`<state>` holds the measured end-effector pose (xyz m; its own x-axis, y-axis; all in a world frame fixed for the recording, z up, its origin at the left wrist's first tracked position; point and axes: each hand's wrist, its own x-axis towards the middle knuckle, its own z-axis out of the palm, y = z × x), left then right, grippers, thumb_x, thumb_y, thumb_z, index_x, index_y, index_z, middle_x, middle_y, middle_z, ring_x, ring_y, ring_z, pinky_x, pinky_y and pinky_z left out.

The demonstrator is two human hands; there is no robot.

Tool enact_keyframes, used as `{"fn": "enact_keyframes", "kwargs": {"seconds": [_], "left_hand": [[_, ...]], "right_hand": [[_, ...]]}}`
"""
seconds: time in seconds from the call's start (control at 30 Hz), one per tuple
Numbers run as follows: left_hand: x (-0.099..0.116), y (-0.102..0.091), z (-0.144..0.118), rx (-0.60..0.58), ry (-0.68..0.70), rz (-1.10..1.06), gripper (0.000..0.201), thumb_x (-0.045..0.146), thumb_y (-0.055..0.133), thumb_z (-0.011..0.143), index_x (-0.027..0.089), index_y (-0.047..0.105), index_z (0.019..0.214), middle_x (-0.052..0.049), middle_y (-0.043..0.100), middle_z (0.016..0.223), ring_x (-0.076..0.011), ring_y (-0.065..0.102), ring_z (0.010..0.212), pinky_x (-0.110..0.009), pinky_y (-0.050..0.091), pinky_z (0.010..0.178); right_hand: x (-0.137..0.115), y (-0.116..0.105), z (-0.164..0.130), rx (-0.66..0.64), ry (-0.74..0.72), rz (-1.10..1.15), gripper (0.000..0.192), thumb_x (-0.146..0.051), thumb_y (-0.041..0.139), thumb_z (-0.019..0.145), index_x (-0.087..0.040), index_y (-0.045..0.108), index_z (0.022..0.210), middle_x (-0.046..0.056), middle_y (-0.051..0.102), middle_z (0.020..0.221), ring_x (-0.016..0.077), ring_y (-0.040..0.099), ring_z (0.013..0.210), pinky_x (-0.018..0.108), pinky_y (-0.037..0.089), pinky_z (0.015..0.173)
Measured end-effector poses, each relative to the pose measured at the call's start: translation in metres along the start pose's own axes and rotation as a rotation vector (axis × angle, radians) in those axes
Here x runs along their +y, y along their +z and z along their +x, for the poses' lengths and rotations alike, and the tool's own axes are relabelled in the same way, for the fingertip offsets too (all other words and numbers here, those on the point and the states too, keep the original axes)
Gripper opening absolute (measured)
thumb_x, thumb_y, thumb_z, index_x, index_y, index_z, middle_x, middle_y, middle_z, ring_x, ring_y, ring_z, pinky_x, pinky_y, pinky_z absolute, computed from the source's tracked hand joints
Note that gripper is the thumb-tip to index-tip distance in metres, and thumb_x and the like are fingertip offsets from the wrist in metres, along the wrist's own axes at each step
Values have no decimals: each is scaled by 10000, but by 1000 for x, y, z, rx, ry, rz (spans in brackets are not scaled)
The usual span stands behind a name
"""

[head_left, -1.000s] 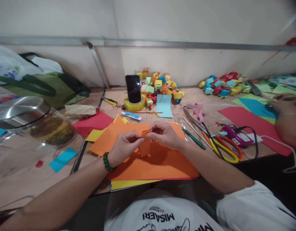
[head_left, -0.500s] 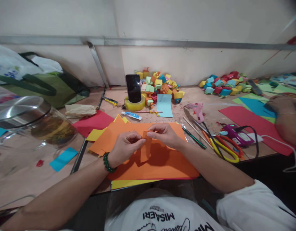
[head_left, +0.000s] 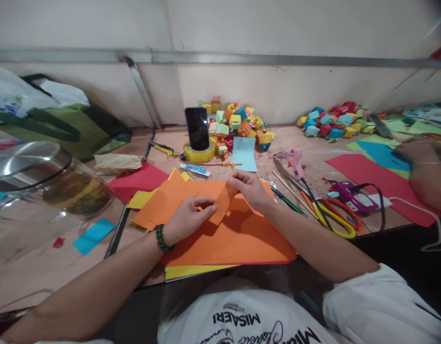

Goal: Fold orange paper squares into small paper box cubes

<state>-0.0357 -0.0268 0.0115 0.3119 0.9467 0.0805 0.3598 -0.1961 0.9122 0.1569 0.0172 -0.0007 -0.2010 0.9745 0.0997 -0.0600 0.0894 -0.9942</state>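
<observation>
Over the orange sheet stack (head_left: 249,246), about mid-width: one narrow orange strip (head_left: 223,205), held up by its upper end. Landmark for all positions below: that stack.

Strip orientation: long axis oblique, from an upper right end toward the stack's far edge to a lower left end toward its near edge. Whether the lower end touches the stack, cannot tell; orange on orange.

Right hand (head_left: 251,188): over the stack's far right part, thumb and fingertips clamped together on the strip's upper end. Strip extends down and left from this grip.

Left hand (head_left: 187,220): over the stack's left part, thumb and forefinger directed right, a gap showing between them. Thumb tip meets or overlaps the strip's left long edge, around the lower half. Pinch or mere contact: cannot tell.

Nearer hand: right at the upper end, left at the lower. Judgement: the slant matters most, as the left thumb points across the long axis.

Surroundings: light blue sheet (head_left: 244,155) beyond the stack's far edge; green pen (head_left: 288,201) just beside its right edge; blue paper piece (head_left: 94,236) well apart to its left.
</observation>
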Motion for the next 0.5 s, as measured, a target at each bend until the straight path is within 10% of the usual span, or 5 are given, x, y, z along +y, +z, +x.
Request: {"fn": "enact_keyframes", "kwargs": {"seconds": [0.5], "left_hand": [[-19,-1,9,-13,-49,13,335,284,612,751,152,599,1058,26,651,635,-121,596,480,-236,507,496]], "right_hand": [[13,-30,17,-244,-33,-538,213,-356,554,749,-178,529,636,-44,460,572,91,392,547,232,313,528]]}}
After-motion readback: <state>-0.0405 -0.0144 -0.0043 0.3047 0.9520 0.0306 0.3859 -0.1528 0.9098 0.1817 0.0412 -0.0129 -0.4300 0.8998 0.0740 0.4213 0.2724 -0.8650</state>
